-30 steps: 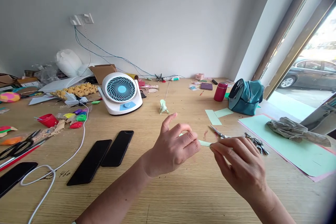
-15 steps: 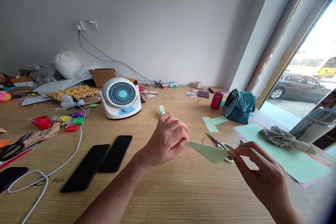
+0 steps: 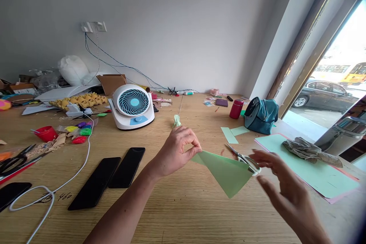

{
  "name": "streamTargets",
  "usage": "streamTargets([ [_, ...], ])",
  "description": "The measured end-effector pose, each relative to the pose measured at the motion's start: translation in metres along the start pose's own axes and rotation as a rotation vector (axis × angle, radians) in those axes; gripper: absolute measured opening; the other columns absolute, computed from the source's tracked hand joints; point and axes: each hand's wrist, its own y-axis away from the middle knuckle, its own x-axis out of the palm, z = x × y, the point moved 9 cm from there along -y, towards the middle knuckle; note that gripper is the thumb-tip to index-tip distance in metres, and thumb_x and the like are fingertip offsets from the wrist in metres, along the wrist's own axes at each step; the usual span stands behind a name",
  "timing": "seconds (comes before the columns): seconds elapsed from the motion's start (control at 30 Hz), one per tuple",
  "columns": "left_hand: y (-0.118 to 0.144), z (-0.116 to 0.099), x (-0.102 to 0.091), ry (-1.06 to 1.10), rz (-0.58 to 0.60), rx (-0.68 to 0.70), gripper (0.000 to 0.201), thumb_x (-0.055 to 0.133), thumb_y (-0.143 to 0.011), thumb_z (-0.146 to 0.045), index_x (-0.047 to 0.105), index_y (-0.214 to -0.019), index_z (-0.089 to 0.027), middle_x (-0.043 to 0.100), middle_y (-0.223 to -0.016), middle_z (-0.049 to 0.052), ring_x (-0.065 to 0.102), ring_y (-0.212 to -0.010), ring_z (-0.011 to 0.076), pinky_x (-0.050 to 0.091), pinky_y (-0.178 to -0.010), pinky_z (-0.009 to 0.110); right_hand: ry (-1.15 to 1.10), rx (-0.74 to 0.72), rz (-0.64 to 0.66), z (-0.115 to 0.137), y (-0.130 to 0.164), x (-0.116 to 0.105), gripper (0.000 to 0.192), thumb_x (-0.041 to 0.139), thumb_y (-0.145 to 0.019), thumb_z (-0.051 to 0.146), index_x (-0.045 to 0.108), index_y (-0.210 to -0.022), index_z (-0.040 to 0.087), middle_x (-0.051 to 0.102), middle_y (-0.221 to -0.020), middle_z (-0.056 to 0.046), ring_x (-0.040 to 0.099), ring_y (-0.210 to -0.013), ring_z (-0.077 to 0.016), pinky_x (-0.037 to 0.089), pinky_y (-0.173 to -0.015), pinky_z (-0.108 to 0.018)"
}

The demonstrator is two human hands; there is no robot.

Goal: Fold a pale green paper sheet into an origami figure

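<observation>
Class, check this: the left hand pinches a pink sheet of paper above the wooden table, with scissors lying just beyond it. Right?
Not quite. The head view shows the left hand pinching a light green sheet of paper, not pink. The scissors do lie just beyond it on the wooden table.

Bare table (image 3: 185, 213) near; scissors (image 3: 243, 158), phones (image 3: 111, 175) flank it.

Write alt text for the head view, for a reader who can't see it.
The left hand pinches a corner of a green paper sheet above a cluttered wooden table; the right hand hovers open beside it, near scissors. A small fan and two black phones lie further left.
</observation>
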Motion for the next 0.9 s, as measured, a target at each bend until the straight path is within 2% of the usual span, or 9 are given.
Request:
streamTargets([
  [0.13,0.001,-0.010,0.005,-0.065,0.023,0.041,0.013,0.063,-0.089,-0.019,0.064,-0.076,-0.020,0.065,-0.084,0.001,0.054,-0.085,0.0174,0.038,-0.094,0.036,0.038,-0.048,0.112,0.017,-0.006,0.023,0.010,0.060,-0.092,0.027,0.068,-0.098,0.025,0.064,-0.089,-0.005,0.061,-0.078,-0.0195,0.052,-0.060,-0.028],
  [0.27,0.003,-0.017,0.004,-0.081,0.018,0.082,0.011,0.063,-0.090,-0.020,0.063,-0.079,-0.020,0.065,-0.087,0.000,0.055,-0.086,0.0164,0.032,-0.104,0.038,0.027,-0.037,0.093,0.016,-0.005,0.024,0.011,0.059,-0.092,0.024,0.065,-0.083,0.023,0.059,-0.076,-0.003,0.057,-0.067,-0.0169,0.046,-0.052,-0.026],
  [0.43,0.005,-0.023,0.002,-0.013,0.012,0.082,0.009,0.071,-0.085,-0.024,0.063,-0.083,-0.020,0.066,-0.092,0.000,0.056,-0.090,0.0163,0.034,-0.101,0.035,0.006,-0.043,0.019,0.011,0.004,0.016,0.007,0.060,-0.092,0.020,0.063,-0.086,0.023,0.060,-0.079,-0.003,0.057,-0.069,-0.0167,0.044,-0.060,-0.028],
  [0.57,0.006,-0.024,0.001,0.036,0.007,0.067,0.010,0.071,-0.085,-0.025,0.063,-0.083,-0.020,0.066,-0.090,-0.001,0.056,-0.088,0.0154,0.036,-0.098,0.034,0.013,-0.051,0.014,0.012,0.010,0.017,0.007,0.059,-0.092,0.018,0.061,-0.088,0.023,0.062,-0.083,-0.003,0.059,-0.073,-0.0162,0.044,-0.063,-0.027],
  [0.9,0.009,-0.028,-0.003,0.063,-0.008,0.113,0.016,0.068,-0.088,-0.029,0.067,-0.075,-0.020,0.067,-0.078,-0.001,0.056,-0.080,0.0146,0.037,-0.096,0.035,0.037,-0.097,0.004,0.016,0.016,0.020,0.008,0.059,-0.091,0.016,0.060,-0.088,0.023,0.062,-0.082,-0.002,0.061,-0.072,-0.0157,0.045,-0.060,-0.027],
])
